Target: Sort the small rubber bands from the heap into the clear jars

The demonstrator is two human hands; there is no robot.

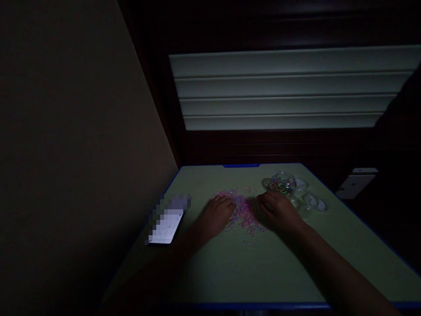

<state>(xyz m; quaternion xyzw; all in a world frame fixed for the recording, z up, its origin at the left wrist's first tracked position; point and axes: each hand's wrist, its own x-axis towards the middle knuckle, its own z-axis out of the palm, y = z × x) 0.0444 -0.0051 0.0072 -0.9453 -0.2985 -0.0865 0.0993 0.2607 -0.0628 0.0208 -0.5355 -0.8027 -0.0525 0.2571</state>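
A loose pile of small pink and purple loops, like thin bands or clips, lies spread on the pale green table. My left hand rests on the left side of the pile with its fingers bent; what is under the fingertips is hidden. Just right of the pile, my right hand is held with its fingers curled and pressed together. Anything between those fingertips is too small and dark to make out. Behind my right hand stands a round clear container with multicoloured bands in it.
A lit phone lies at the table's left side. Clear lids or cups are behind my right forearm. A wall rises on the left, a slatted panel behind. A white object is beyond the right edge.
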